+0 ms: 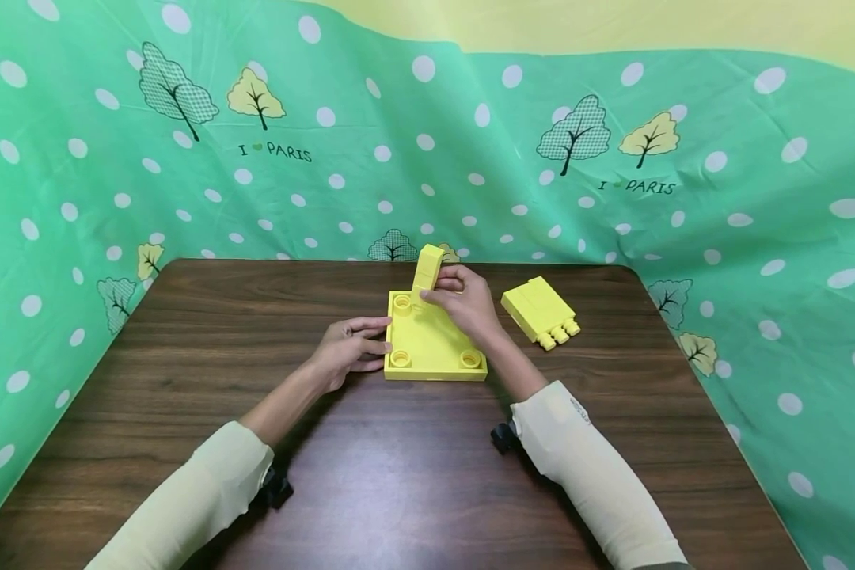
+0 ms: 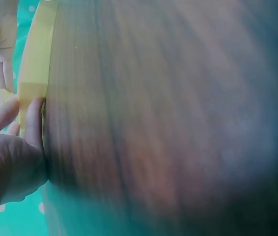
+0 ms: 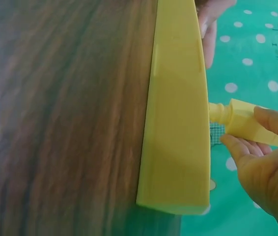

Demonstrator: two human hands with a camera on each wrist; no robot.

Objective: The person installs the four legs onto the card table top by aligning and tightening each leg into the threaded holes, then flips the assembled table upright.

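A yellow square board (image 1: 435,340) lies on the table, with round sockets showing at three of its corners; its far right corner is behind my right hand. That right hand (image 1: 465,299) pinches a yellow table leg (image 1: 428,267) between thumb and fingers, tilted over the board's far side. In the right wrist view, the leg's threaded end (image 3: 219,113) points at the board's top face and comes right up to it. My left hand (image 1: 345,348) touches the board's left side with fairly straight fingers, also visible against the edge in the left wrist view.
Right of the board, several more yellow legs (image 1: 539,310) lie side by side on the brown wooden table (image 1: 256,317), threaded ends toward me. A green dotted cloth (image 1: 427,174) hangs behind the table and down both sides.
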